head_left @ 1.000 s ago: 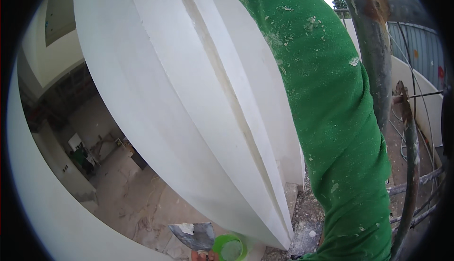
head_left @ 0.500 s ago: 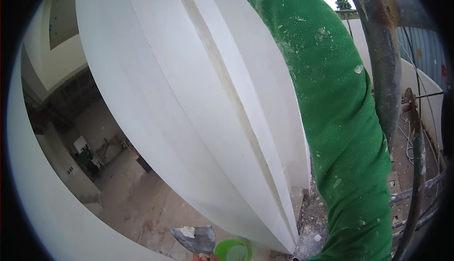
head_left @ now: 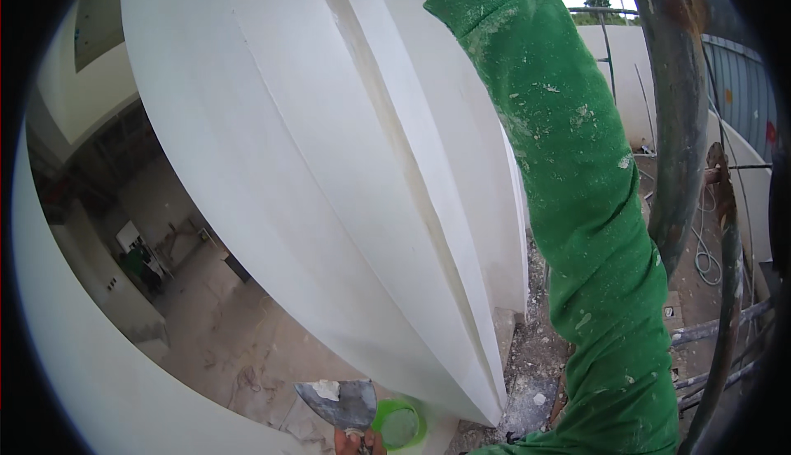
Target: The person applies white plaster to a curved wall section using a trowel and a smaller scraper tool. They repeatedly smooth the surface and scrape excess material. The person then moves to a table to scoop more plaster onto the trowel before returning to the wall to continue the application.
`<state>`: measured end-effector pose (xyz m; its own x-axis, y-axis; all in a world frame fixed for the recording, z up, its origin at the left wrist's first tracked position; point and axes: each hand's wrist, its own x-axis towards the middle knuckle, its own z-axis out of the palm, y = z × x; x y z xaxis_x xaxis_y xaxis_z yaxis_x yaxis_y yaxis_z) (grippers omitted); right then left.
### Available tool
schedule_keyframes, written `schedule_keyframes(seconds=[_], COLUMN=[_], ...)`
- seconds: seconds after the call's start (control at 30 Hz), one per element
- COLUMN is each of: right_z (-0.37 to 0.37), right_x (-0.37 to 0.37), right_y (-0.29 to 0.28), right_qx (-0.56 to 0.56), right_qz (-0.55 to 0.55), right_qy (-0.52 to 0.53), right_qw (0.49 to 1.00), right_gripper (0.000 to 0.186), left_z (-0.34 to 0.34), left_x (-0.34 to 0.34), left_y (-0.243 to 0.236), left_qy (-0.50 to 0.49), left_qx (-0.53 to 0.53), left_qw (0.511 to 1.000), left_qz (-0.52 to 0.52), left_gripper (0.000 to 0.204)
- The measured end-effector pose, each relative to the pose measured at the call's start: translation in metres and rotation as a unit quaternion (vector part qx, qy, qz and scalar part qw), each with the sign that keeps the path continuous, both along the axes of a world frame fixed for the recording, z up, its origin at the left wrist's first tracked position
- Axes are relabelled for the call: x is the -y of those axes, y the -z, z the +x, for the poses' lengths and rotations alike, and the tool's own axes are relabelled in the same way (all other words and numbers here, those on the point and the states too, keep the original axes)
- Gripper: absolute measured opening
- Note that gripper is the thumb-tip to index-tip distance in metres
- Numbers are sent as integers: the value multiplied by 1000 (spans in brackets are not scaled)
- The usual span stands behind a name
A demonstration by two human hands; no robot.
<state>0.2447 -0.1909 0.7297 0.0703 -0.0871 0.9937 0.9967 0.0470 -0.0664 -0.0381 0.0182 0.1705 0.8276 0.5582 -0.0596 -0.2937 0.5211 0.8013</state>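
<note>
At the bottom centre my left hand is closed round the handle of a putty knife, blade upward. A dab of white putty sits on the blade's upper left part. Just right of it is a bright green bucket with pale material inside. My right arm, in a green sleeve spotted with white, reaches up alongside a tall white wall with long raised edges and a beige groove. Only a bit of skin shows past the cuff at the top edge; the right hand itself is out of view.
Rusty metal pipes stand close on the right, with cables and more tubes behind them. Debris litters the ground near the wall's foot. At left, an opening shows a dusty room floor with a person far inside.
My right arm has shifted slightly, and a bit of skin now shows past its cuff. The putty knife and left hand sit a little higher in view; the whole view has shifted slightly.
</note>
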Motion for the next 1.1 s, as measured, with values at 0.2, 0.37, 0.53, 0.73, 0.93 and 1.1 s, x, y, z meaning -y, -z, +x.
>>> schedule_keyframes(seconds=[0.2,0.37,0.53,0.73,0.93,1.1], right_z=[-2,-2,-11,-10,-29,-18], right_x=[1,2,12,-3,-2,0], right_y=[23,39,70,103,126,126], right_qx=[-7,-11,-11,-42,-43,-19], right_qz=[8,-29,16,7,42,29], right_qy=[16,41,12,-61,3,-8], right_qw=[1000,999,1000,997,998,999], right_gripper=[24,25,32,34,26,21], left_z=[-5,-7,-1,-5,-14,-12], left_x=[-6,0,-4,-15,-5,1], left_y=[4,-9,-2,-10,-5,-16], left_qy=[10,-5,41,89,31,35], left_qx=[-4,-20,-2,125,-12,-10], left_qw=[1000,1000,999,987,999,999], left_qz=[-2,4,-10,50,-31,-31], left_gripper=[59,68,71,51,66,60])
